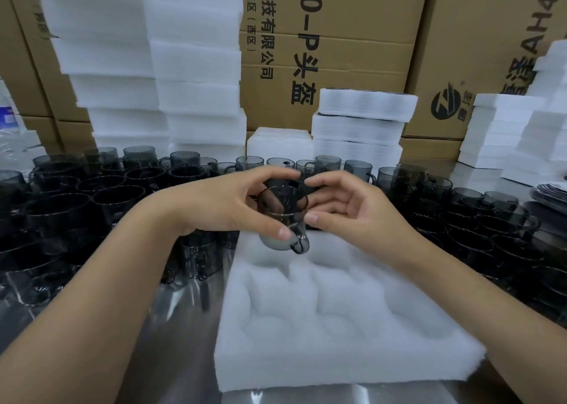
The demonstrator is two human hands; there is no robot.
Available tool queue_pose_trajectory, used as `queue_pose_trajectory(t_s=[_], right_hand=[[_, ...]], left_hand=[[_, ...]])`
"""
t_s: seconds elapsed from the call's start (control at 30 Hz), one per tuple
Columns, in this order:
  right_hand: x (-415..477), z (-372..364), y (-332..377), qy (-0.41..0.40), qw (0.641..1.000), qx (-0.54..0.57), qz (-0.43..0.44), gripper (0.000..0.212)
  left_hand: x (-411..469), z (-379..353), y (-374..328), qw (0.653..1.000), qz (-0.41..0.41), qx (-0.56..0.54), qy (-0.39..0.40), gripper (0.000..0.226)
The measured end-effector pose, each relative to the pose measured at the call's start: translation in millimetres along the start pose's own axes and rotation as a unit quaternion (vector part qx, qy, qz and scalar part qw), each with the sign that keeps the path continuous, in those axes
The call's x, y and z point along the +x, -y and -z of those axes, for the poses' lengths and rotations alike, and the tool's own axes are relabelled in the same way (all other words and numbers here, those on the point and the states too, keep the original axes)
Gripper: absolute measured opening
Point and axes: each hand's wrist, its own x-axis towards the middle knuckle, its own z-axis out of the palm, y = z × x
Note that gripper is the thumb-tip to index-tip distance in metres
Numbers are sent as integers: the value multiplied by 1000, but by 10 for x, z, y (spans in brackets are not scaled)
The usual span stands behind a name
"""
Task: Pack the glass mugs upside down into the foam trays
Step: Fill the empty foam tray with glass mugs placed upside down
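Perhaps steel table (190,342); foam tray (337,370); cartons (352,35)

1. Hidden under fingers of left hand (227,201): upper wall of smoky grey glass mug (283,219); grip of right hand (346,207) unclear.
2. Cut off at 9 o'clock, blurred: clear plastic bottle (9,127).
3. Cropped at 12 o'clock: brown printed cardboard boxes (352,35).

From above, the pockets of the foam tray (337,357) are left open. Only its far edge, at 12 o'clock, is overhung by a glass mug (283,216) held between the left hand (227,201) and the right hand (352,207). The 9 o'clock side is blocked by packed mugs (116,195), and 3 o'clock by further mugs (491,219). A bare strip of bench (184,327) is left at 7 o'clock. Beyond, 12 o'clock is walled off by foam stacks (196,66) and cardboard boxes (337,50).
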Motion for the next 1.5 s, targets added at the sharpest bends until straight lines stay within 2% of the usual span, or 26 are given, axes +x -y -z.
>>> queue_pose_trajectory(t_s=[0.07, 0.17, 0.33, 0.53, 0.67, 0.83, 0.9, 1.0, 1.13, 1.2, 1.37, 1.5], right_hand=[[-8, 0, -13, 13, 1000, -16, -5, 34], [-3, 12, -24, 4, 1000, -17, -7, 28], [0, 25, -26, 4, 1000, -28, -7, 23], [-8, 21, -10, 3, 999, -41, -12, 18], [-6, 21, -15, 3, 998, -56, -15, 17], [5, 38, -52, 2, 993, -113, -28, 10], [1, 25, -62, 32, 988, -142, -48, 7], [-9, -2, -64, 116, 971, -187, -96, 38], [3, -2, -47, 140, 956, -222, -131, 62], [15, -5, -55, 149, 947, -246, -142, 67], [32, 1, -29, 177, 947, -219, -154, 53], [73, 9, -6, 201, 942, -222, -152, 52]], left_hand=[[-43, 16, -27, 998, 14, 54, 39, 67], [-88, 34, -55, 994, 39, 91, 50, 60], [-135, 68, -79, 991, 46, 100, 76, 54], [-109, 26, -75, 987, 76, 130, 63, 51], [-97, -28, -107, 975, 95, 194, 55, 49], [-112, -50, -138, 965, 110, 232, 44, 56], [-115, -64, -150, 963, 116, 241, 43, 60], [-141, -46, -188, 961, 125, 239, 67, 65], [-223, 73, -211, 961, 138, 226, 79, 88], [-260, 126, -195, 960, 156, 218, 75, 100], [-255, 123, -175, 945, 195, 251, 74, 112], [-236, 114, -173, 947, 196, 241, 75, 105]])
